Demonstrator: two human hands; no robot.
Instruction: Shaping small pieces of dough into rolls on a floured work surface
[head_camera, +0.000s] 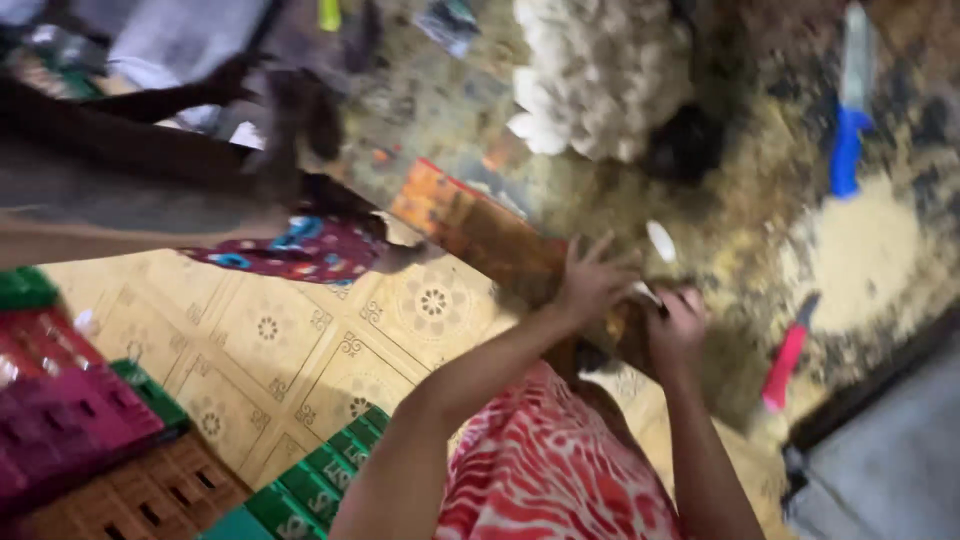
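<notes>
My left hand (592, 285) rests with fingers spread on the end of a brown wooden board (480, 228). Right beside it, my right hand (677, 328) is curled into a fist around a small pale piece (646, 292) that pokes out toward the left hand; blur hides what the piece is. A white oval piece (661, 241) lies just above both hands. Beyond it a heap of white lumpy pieces (600, 75) sits on the dirty, stained surface (870, 260). My red and white patterned clothing (545, 470) fills the bottom centre.
A blue-handled knife (851, 115) lies at the upper right and a red-handled tool (786, 366) to the right of my hands. Magenta (60, 425), green (320, 480) and brown (150, 495) plastic crates stand at the lower left on yellow patterned flooring (270, 340). A patterned cloth (300, 250) lies at left.
</notes>
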